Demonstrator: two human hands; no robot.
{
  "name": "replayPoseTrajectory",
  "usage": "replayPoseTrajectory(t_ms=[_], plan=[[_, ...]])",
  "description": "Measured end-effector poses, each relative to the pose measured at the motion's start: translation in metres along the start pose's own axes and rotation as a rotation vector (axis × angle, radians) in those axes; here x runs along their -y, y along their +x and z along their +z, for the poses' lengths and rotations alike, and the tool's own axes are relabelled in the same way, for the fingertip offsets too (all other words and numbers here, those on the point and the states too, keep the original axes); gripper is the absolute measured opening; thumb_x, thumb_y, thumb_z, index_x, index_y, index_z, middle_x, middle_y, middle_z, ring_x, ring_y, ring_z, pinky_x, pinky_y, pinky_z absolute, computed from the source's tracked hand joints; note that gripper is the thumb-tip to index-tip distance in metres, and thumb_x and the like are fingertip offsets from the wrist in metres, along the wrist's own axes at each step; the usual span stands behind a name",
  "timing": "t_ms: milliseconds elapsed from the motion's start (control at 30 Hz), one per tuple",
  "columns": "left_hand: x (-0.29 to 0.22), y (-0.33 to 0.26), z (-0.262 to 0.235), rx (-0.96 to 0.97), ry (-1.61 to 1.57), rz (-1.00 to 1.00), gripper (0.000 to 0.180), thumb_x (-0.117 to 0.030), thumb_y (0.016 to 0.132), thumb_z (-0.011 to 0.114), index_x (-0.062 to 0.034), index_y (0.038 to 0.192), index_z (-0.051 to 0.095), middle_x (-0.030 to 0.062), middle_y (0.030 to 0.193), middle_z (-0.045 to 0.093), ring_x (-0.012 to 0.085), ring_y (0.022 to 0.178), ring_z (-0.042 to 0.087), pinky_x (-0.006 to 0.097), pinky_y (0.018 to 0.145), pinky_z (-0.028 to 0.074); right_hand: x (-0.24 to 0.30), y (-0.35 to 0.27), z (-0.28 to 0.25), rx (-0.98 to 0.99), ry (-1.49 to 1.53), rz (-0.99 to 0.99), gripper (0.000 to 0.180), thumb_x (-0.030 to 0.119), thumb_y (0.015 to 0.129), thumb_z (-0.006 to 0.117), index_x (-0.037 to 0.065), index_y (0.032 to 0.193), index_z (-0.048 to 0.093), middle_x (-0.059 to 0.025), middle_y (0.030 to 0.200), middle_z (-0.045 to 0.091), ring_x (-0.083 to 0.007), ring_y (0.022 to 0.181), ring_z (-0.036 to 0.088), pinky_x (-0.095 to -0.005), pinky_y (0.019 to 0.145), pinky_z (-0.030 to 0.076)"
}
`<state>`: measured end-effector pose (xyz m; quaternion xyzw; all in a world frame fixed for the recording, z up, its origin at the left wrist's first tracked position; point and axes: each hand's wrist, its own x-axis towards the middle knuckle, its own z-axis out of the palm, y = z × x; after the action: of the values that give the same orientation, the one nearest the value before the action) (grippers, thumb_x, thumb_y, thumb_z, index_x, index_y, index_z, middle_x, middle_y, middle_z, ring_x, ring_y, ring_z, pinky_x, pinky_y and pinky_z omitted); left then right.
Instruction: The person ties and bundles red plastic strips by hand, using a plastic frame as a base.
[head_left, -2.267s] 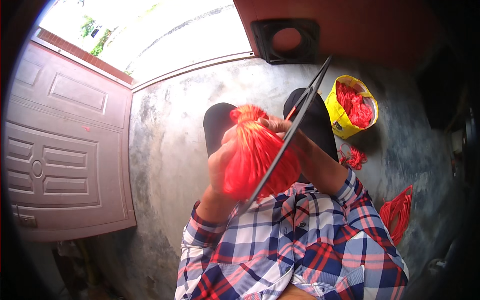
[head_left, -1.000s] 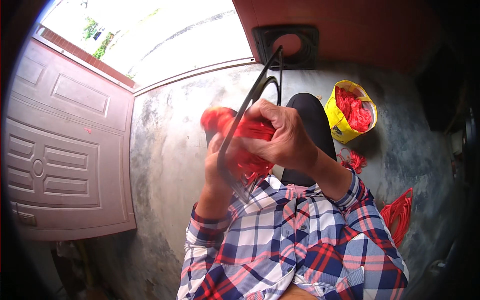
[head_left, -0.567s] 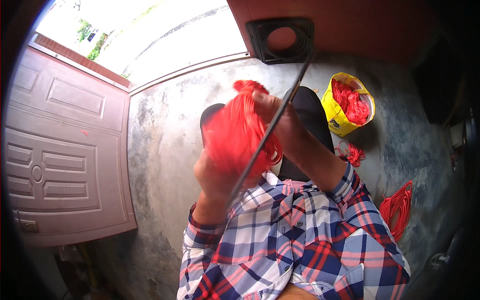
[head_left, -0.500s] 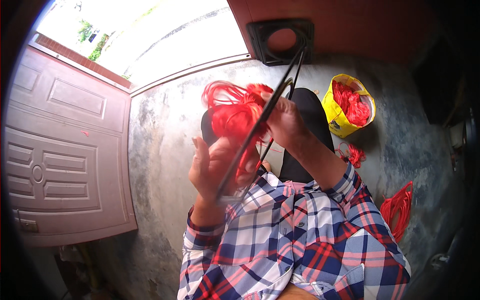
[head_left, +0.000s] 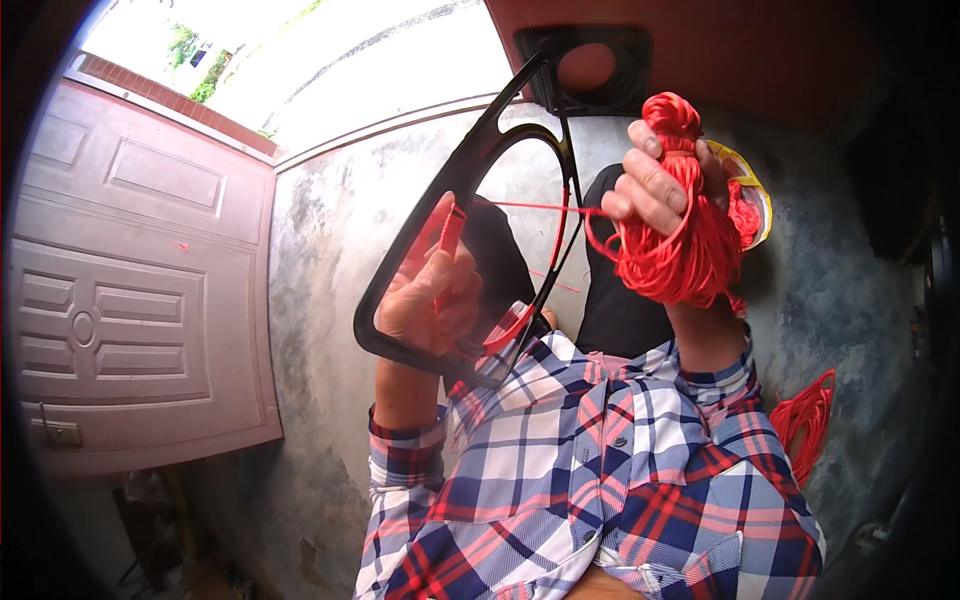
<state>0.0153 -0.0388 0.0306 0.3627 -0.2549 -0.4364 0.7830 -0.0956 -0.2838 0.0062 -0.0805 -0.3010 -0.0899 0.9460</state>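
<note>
My left hand (head_left: pixel 430 295) is closed at a black frame (head_left: pixel 497 115) with a curved opening, its fingers pinching a narrow section wrapped in red cord (head_left: pixel 451 232). The frame stands tilted above my lap, and part of the hand shows through it. More red shows along the inner curve and near the bottom of the frame. On the right, my right hand (head_left: pixel 655 185) grips a thick red cord bundle (head_left: pixel 680 255), tied round near its top, with loops hanging below. A single strand runs taut from the bundle across to the frame.
Behind my right hand stands a yellow bag (head_left: pixel 764 228) holding more red cord, partly hidden. A red coil (head_left: pixel 815 410) lies on the concrete floor to the right. Black square frames (head_left: pixel 632 85) with a round opening rest by the far wall. A panelled door (head_left: pixel 140 280) is at left.
My right hand has moved right and up with the cord bundle, away from the left hand, drawing a strand out. The frame has turned from nearly edge-on to show its open side.
</note>
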Motion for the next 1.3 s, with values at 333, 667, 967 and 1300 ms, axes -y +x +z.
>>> replayPoseTrajectory(t_ms=[333, 667, 967, 1300], plan=[[-0.018, 0.006, -0.011, -0.116, 0.087, -0.003, 0.034, -0.032, 0.099, 0.05, -0.0035, 0.116, 0.056, 0.0023, 0.059, 0.042, 0.006, 0.038, 0.034, 0.02, 0.031, 0.025, -0.077, -0.029, -0.006, -0.277, 0.049, 0.271, 0.032, 0.027, 0.102, 0.037, 0.002, 0.113, 0.053, -0.0096, 0.069, 0.056, -0.0173, 0.055, 0.051, -0.0348, 0.071, 0.041], [-0.015, 0.017, -0.012, -0.464, 0.864, 0.103, 0.046, -0.042, 0.1, 0.048, -0.0026, 0.076, 0.056, 0.0018, 0.045, 0.046, 0.0082, 0.037, 0.041, 0.022, 0.036, 0.033, -0.069, -0.026, -0.003, -0.268, -0.078, 0.156, 0.036, 0.032, 0.1, 0.04, -0.001, 0.11, 0.053, -0.0085, 0.066, 0.054, -0.0165, 0.057, 0.051, -0.0353, 0.073, 0.041], [-0.015, 0.01, -0.001, -0.3, 0.169, 0.001, 0.028, -0.027, 0.098, 0.056, -0.0077, 0.118, 0.059, 0.0071, 0.081, 0.061, 0.005, 0.042, 0.039, 0.02, 0.038, 0.031, -0.041, -0.035, -0.048, -0.52, -0.101, 0.069, 0.033, 0.033, 0.099, 0.044, 0.001, 0.1, 0.054, -0.0097, 0.072, 0.058, -0.0205, 0.058, 0.054, -0.0399, 0.074, 0.051], [0.008, 0.006, 0.03, -0.322, -0.112, -0.007, 0.068, -0.054, 0.095, 0.045, 0.006, 0.127, 0.051, 0.0163, 0.106, 0.06, 0.0214, 0.078, 0.054, 0.032, 0.068, 0.044, -0.048, 0.007, 0.053, -0.023, -1.453, 0.45, 0.05, 0.012, 0.077, 0.074, -0.003, 0.12, 0.054, -0.0156, 0.097, 0.068, -0.0213, 0.094, 0.068, -0.0305, 0.085, 0.051]])
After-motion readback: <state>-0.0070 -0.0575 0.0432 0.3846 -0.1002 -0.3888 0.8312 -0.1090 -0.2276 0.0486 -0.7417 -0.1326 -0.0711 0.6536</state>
